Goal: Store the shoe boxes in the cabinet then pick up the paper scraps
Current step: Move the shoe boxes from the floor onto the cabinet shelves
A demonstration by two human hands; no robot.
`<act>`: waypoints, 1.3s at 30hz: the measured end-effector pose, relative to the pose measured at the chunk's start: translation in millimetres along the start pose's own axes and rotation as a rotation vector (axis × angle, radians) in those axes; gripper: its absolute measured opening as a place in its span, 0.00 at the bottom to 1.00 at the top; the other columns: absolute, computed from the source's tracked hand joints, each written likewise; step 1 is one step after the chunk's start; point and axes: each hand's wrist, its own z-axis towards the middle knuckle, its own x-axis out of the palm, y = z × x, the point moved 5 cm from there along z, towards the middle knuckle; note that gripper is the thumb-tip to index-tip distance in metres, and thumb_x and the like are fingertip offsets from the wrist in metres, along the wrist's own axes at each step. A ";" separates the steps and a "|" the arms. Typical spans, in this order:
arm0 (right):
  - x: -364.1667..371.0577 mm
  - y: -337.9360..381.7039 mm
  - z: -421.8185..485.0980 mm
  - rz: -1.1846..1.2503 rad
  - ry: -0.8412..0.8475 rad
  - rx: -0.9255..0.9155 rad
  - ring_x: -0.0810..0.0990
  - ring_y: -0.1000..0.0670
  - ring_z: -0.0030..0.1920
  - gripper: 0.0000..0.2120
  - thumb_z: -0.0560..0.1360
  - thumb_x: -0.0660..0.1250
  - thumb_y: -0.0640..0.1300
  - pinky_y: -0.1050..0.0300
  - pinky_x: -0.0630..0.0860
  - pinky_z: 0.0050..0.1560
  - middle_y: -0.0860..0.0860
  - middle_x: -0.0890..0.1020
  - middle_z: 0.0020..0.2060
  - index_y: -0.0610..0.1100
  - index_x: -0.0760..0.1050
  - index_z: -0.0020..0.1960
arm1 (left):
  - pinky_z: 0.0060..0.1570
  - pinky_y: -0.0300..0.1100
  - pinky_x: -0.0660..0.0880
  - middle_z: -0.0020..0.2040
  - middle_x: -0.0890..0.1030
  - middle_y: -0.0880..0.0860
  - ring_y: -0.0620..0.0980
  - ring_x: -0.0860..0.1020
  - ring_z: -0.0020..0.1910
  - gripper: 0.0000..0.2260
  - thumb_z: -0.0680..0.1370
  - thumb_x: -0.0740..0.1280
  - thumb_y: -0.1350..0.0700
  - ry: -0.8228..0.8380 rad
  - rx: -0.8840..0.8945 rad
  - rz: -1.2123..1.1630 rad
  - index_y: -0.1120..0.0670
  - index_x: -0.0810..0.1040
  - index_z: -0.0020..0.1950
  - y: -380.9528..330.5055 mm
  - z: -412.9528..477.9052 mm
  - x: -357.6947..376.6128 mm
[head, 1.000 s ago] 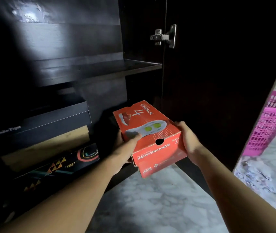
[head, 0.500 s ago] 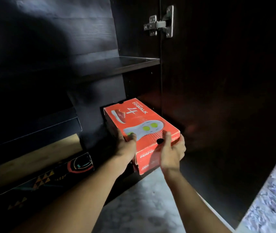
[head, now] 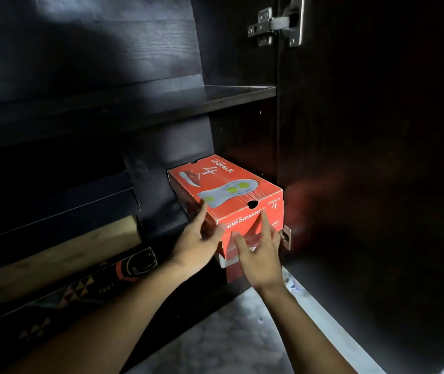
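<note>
Pushed deeper than a second ago: red shoe box [head: 226, 195], now mostly inside cabinet [head: 161, 103] lower bay, atop second box [head: 233, 273] | left hand [head: 196, 241] clasps near-left corner; right hand [head: 258, 255] flat, fingers spread on front face | step: storing boxes | next likely: straight push flush, then release.

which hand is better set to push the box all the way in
Right hand: its straight fingers press the front of the box, toward the cabinet. Left hand holds its side corner.
</note>
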 end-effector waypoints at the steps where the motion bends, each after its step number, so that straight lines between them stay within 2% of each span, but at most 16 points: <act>1: 2.1 -0.5 3.8 -0.004 0.017 0.006 0.67 0.60 0.59 0.38 0.78 0.68 0.56 0.62 0.63 0.58 0.51 0.60 0.75 0.56 0.50 0.80 | 0.64 0.33 0.64 0.70 0.73 0.46 0.44 0.71 0.68 0.30 0.79 0.65 0.47 -0.006 0.001 0.022 0.43 0.56 0.78 2.4 8.2 -2.1; 6: 17.0 -0.6 22.1 -0.068 0.120 0.032 0.71 0.51 0.68 0.38 0.78 0.66 0.56 0.64 0.63 0.57 0.50 0.63 0.73 0.54 0.50 0.81 | 0.68 0.41 0.68 0.68 0.76 0.51 0.48 0.73 0.67 0.29 0.79 0.65 0.45 -0.019 -0.004 0.157 0.48 0.59 0.78 4.6 40.0 -10.9; 9: 14.9 -2.4 26.8 -0.091 0.060 0.038 0.75 0.48 0.62 0.34 0.79 0.67 0.55 0.59 0.68 0.57 0.49 0.65 0.70 0.54 0.55 0.79 | 0.68 0.46 0.70 0.67 0.76 0.50 0.48 0.75 0.65 0.30 0.78 0.66 0.44 0.001 -0.013 0.138 0.48 0.60 0.78 11.6 45.7 -10.1; 11: 11.3 -3.7 29.7 -0.109 0.039 0.037 0.75 0.50 0.54 0.30 0.78 0.68 0.54 0.59 0.68 0.54 0.50 0.68 0.66 0.54 0.60 0.76 | 0.68 0.47 0.71 0.67 0.76 0.49 0.49 0.75 0.65 0.30 0.78 0.66 0.44 0.013 -0.016 0.139 0.47 0.59 0.78 12.8 46.1 -9.5; 13: 8.1 -4.6 34.5 -0.098 0.061 0.039 0.75 0.52 0.51 0.29 0.77 0.70 0.53 0.60 0.68 0.54 0.50 0.70 0.63 0.54 0.63 0.73 | 0.68 0.46 0.70 0.68 0.75 0.49 0.49 0.74 0.66 0.30 0.78 0.66 0.45 0.022 -0.021 0.141 0.47 0.59 0.78 11.5 45.8 -10.4; 16: 4.6 -6.9 39.5 -0.052 0.188 0.047 0.77 0.51 0.60 0.32 0.75 0.72 0.53 0.58 0.71 0.62 0.50 0.74 0.63 0.54 0.63 0.75 | 0.68 0.41 0.68 0.68 0.75 0.50 0.49 0.73 0.67 0.29 0.80 0.64 0.48 0.040 -0.017 0.217 0.49 0.57 0.79 5.1 45.1 -12.6; 19: -3.3 -3.2 31.9 -0.116 0.290 0.062 0.75 0.53 0.65 0.32 0.76 0.70 0.57 0.57 0.68 0.71 0.54 0.77 0.64 0.52 0.65 0.76 | 0.65 0.44 0.71 0.69 0.74 0.53 0.53 0.74 0.66 0.31 0.81 0.61 0.47 0.064 -0.028 0.325 0.48 0.51 0.80 -1.4 41.2 -11.5; 22: -20.4 5.9 16.1 -0.122 0.243 0.062 0.75 0.54 0.63 0.26 0.77 0.69 0.56 0.64 0.67 0.63 0.60 0.76 0.56 0.55 0.69 0.73 | 0.66 0.45 0.70 0.71 0.72 0.54 0.56 0.73 0.67 0.30 0.81 0.61 0.49 0.055 -0.038 0.316 0.47 0.51 0.80 -11.3 25.5 -10.1; 24: -31.3 12.0 0.5 -0.132 0.199 0.063 0.77 0.52 0.60 0.23 0.78 0.68 0.52 0.60 0.72 0.62 0.62 0.74 0.52 0.56 0.69 0.73 | 0.65 0.42 0.68 0.71 0.72 0.53 0.54 0.71 0.69 0.29 0.81 0.63 0.51 0.059 0.002 0.247 0.49 0.55 0.79 -19.6 9.0 -5.5; 27: -49.8 11.5 -26.8 -0.185 0.137 0.032 0.81 0.52 0.58 0.23 0.75 0.68 0.54 0.49 0.76 0.65 0.56 0.80 0.59 0.55 0.73 0.70 | 0.62 0.37 0.67 0.70 0.73 0.54 0.51 0.71 0.69 0.28 0.80 0.65 0.56 0.079 0.048 0.113 0.53 0.59 0.78 -30.8 -22.9 4.5; 30: -80.8 7.0 -62.2 -0.230 0.064 0.056 0.81 0.52 0.58 0.20 0.78 0.69 0.49 0.50 0.76 0.64 0.55 0.82 0.55 0.49 0.75 0.69 | 0.61 0.37 0.67 0.69 0.74 0.53 0.52 0.72 0.68 0.25 0.79 0.66 0.55 0.059 0.122 0.034 0.55 0.66 0.75 -38.4 -52.9 16.7; 32: -107.0 3.6 -89.6 -0.265 -0.012 0.058 0.81 0.52 0.59 0.19 0.78 0.68 0.49 0.50 0.77 0.63 0.53 0.82 0.57 0.49 0.75 0.68 | 0.56 0.34 0.66 0.66 0.77 0.52 0.52 0.74 0.65 0.20 0.78 0.67 0.54 0.061 0.179 0.013 0.54 0.72 0.70 -42.3 -72.9 28.2; 34: -134.8 -1.2 -119.9 -0.295 -0.109 0.073 0.81 0.53 0.58 0.16 0.78 0.67 0.49 0.50 0.77 0.63 0.53 0.82 0.56 0.49 0.76 0.66 | 0.54 0.35 0.68 0.61 0.80 0.52 0.51 0.77 0.61 0.15 0.78 0.68 0.54 0.149 0.225 -0.020 0.53 0.77 0.64 -48.4 -93.6 48.4; 37: -183.8 -9.6 -170.5 -0.324 -0.285 0.129 0.81 0.53 0.55 0.15 0.79 0.66 0.48 0.47 0.78 0.60 0.51 0.82 0.58 0.49 0.77 0.64 | 0.56 0.41 0.72 0.58 0.80 0.54 0.51 0.77 0.61 0.14 0.79 0.67 0.54 0.426 0.240 -0.076 0.53 0.78 0.64 -64.4 -136.7 91.2; 39: -220.2 -12.4 -204.5 -0.365 -0.384 0.176 0.81 0.52 0.55 0.16 0.79 0.65 0.49 0.47 0.79 0.58 0.51 0.82 0.59 0.48 0.76 0.66 | 0.54 0.40 0.71 0.54 0.81 0.53 0.51 0.77 0.59 0.12 0.79 0.66 0.55 0.571 0.308 -0.112 0.54 0.79 0.62 -83.4 -168.6 119.0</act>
